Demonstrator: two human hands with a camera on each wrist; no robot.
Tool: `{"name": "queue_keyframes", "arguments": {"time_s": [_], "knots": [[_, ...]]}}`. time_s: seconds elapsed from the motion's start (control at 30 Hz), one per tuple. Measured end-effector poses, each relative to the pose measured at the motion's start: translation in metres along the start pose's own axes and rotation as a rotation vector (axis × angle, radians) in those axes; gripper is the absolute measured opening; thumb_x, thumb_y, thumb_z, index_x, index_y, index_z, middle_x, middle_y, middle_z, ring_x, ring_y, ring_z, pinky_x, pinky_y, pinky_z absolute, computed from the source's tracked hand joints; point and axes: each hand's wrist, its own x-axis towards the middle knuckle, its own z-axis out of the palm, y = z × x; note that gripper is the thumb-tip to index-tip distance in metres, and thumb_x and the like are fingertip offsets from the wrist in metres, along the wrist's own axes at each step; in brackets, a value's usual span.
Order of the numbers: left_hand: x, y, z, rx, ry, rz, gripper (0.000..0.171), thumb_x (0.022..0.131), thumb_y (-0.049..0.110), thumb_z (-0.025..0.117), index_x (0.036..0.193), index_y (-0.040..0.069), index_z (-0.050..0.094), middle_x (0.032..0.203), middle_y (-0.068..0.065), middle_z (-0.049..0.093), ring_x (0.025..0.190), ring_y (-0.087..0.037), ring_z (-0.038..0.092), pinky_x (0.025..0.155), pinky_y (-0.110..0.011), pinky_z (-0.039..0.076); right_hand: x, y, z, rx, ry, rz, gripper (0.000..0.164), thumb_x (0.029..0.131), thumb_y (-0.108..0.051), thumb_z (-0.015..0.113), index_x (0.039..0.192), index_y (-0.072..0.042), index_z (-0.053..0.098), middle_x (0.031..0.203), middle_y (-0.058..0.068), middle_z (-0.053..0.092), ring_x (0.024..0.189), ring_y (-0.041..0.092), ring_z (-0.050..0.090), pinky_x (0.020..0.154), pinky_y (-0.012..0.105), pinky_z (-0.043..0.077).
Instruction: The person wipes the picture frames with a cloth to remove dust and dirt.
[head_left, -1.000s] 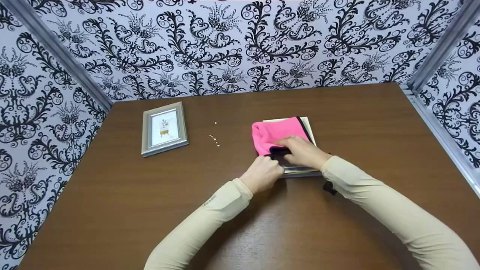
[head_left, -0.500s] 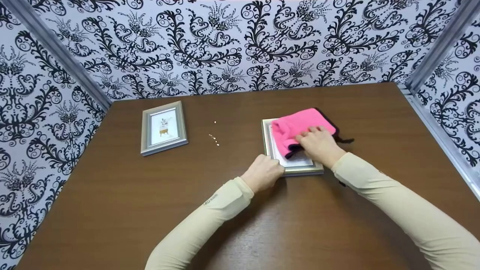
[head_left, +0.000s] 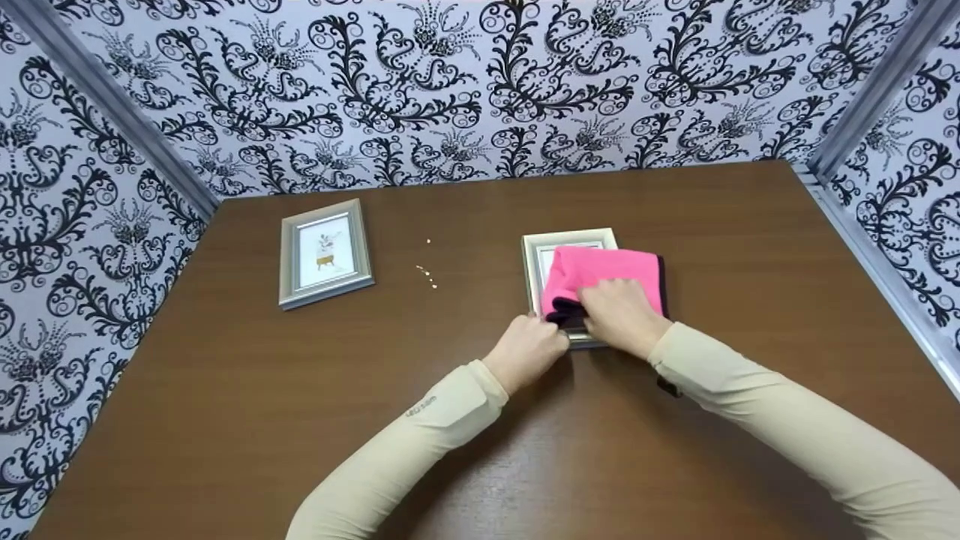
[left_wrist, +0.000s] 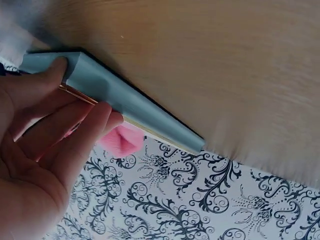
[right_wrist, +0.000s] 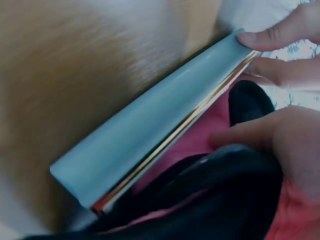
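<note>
A light silvery picture frame (head_left: 531, 270) lies on the brown table, partly covered by a folded pink cloth (head_left: 607, 262) with dark edging. My left hand (head_left: 527, 351) grips the frame's near left corner. In the left wrist view, the thumb lies on the frame's grey-blue side (left_wrist: 115, 95) and the fingers on its face. My right hand (head_left: 624, 315) holds the cloth against the frame's front, bunched under the fingers. The right wrist view shows the cloth's dark edge (right_wrist: 200, 185) beside the frame's side (right_wrist: 160, 125). Most of the picture is hidden by the cloth.
A second picture frame (head_left: 326, 253) with a small plant picture lies at the left of the table (head_left: 225, 390). Several small pale crumbs (head_left: 426, 274) lie between the two frames. Patterned walls (head_left: 420, 90) stand behind and at both sides.
My right hand swept the cloth to the right and away over the frame, then back nearer, uncovering the frame's left and far edges. The left hand has kept its grip on the corner.
</note>
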Motion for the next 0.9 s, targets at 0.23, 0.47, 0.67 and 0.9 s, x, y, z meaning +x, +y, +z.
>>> {"name": "queue_keyframes", "arguments": {"time_s": [0.23,0.47,0.67,0.9], "knots": [[0.001,0.000,-0.002,0.002,0.033,0.012,0.020,0.080,0.013,0.066,0.065,0.026,0.069,0.063,0.009,0.061,0.055,-0.011,0.059,0.047,-0.025,0.047,0.015,0.014,0.004,0.428,-0.125,-0.077,0.020,0.076,0.008,0.058,0.092,0.000,0.066,0.077,0.007,0.062,0.067,0.022,0.052,0.063,0.039,0.045],[-0.004,0.002,0.002,0.026,0.036,-0.016,0.019,0.081,0.013,0.066,0.067,0.024,0.069,0.061,0.007,0.060,0.054,-0.011,0.058,0.045,-0.026,0.047,0.018,0.025,0.007,0.478,-0.176,-0.244,0.019,0.082,0.011,0.056,0.094,0.001,0.066,0.083,0.006,0.063,0.075,0.022,0.057,0.074,0.041,0.049],[-0.011,0.009,0.005,0.068,0.076,-0.084,0.017,0.081,0.008,0.064,0.071,0.020,0.069,0.062,0.004,0.060,0.053,-0.011,0.057,0.042,-0.026,0.046,0.016,0.029,0.000,0.322,-0.190,-0.327,0.028,0.080,0.013,0.055,0.101,-0.002,0.066,0.096,0.012,0.066,0.092,0.029,0.063,0.085,0.045,0.049],[-0.009,0.010,0.004,0.052,0.052,-0.121,0.016,0.080,0.007,0.067,0.072,0.020,0.071,0.063,0.004,0.061,0.054,-0.010,0.058,0.042,-0.026,0.046,-0.004,0.033,-0.013,0.018,-0.139,-0.265,0.026,0.082,0.010,0.061,0.100,-0.006,0.070,0.094,0.009,0.069,0.092,0.032,0.063,0.082,0.046,0.050]]}}
